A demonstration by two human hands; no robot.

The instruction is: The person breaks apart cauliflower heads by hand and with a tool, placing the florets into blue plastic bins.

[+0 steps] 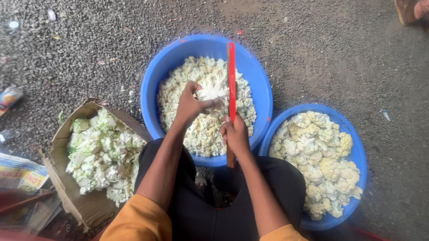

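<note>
The left hand (189,106) grips a white cauliflower floret (212,89) against the red-bladed long knife (232,81), whose handle the right hand (234,135) clasps. Beneath both, the big blue plastic tub (165,67) looks well filled with cut pieces – whole heads wait in the smaller blue basin (358,150) right of the right hand, trimmings in the cardboard box (62,135) left of the left hand.
</note>
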